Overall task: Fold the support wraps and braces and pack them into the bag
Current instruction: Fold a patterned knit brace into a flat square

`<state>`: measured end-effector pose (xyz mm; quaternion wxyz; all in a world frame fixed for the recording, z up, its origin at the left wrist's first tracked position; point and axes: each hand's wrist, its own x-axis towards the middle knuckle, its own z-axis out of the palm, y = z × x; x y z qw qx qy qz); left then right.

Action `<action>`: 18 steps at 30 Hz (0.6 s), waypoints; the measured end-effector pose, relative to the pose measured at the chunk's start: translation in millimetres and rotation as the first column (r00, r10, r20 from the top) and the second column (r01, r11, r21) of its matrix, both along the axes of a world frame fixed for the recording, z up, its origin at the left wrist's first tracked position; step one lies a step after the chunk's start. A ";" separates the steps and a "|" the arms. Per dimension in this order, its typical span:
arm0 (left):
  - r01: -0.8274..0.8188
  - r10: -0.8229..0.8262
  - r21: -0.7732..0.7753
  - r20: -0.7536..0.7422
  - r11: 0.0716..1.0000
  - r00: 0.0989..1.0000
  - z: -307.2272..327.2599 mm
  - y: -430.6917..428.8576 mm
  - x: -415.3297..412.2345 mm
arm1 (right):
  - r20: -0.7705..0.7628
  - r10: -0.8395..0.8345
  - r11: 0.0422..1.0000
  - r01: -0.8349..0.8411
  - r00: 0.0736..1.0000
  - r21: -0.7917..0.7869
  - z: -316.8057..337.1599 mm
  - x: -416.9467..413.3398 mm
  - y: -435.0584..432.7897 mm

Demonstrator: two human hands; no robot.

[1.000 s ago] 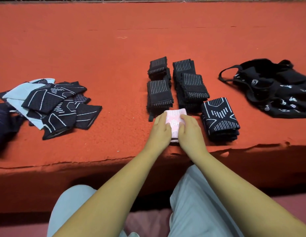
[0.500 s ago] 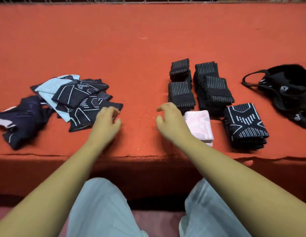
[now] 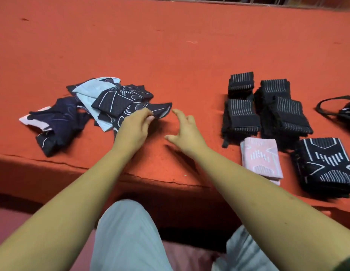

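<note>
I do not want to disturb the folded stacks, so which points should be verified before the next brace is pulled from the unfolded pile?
1. Left hand pinches the black patterned brace by its corner: ok.
2. Right hand open and holding nothing: ok.
3. Brace free of the unfolded pile: not ok, other pieces lie over part of it.
4. Bare red tabletop before the hands for folding: ok.
5. Folded pink brace lies apart from both hands: ok.
6. Bag open and ready: cannot tell, mostly outside the frame.
</note>
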<state>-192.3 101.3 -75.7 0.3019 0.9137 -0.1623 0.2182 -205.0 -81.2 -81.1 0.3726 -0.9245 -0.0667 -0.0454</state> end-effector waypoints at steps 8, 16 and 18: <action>0.149 -0.165 -0.172 -0.084 0.974 0.983 21.3 14.1 -13.8 | 0.250 0.184 0.940 -0.244 0.951 0.238 33.7 17.1 -11.5; 0.291 -0.321 -0.138 -0.343 0.947 0.883 4.3 25.4 -20.9 | 0.158 0.192 0.978 -0.202 0.969 0.049 64.6 16.9 -23.1; 0.208 -0.214 -0.052 -0.281 0.977 0.936 -2.0 37.4 -13.7 | 0.157 0.143 0.974 -0.167 0.977 0.151 73.4 13.2 -32.3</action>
